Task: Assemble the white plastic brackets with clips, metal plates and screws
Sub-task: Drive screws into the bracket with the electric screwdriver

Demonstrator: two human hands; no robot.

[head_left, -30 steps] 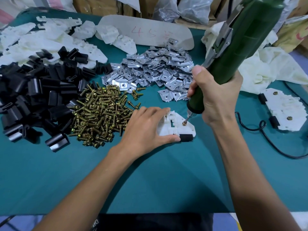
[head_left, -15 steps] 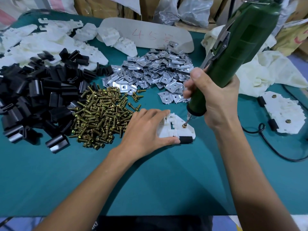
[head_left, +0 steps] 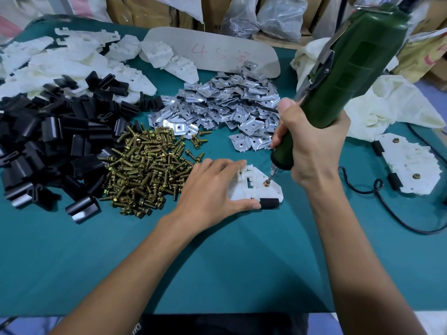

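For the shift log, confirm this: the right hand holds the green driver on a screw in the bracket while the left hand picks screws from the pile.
Wrong on the left hand: the head view shows it resting flat on the bracket, not picking screws. The right hand does hold the driver on a screw in it.

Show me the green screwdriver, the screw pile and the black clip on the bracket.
green screwdriver [head_left: 348, 76], head view, middle of body.
screw pile [head_left: 145, 170], head view, centre of heap.
black clip [head_left: 269, 203], head view, top face.
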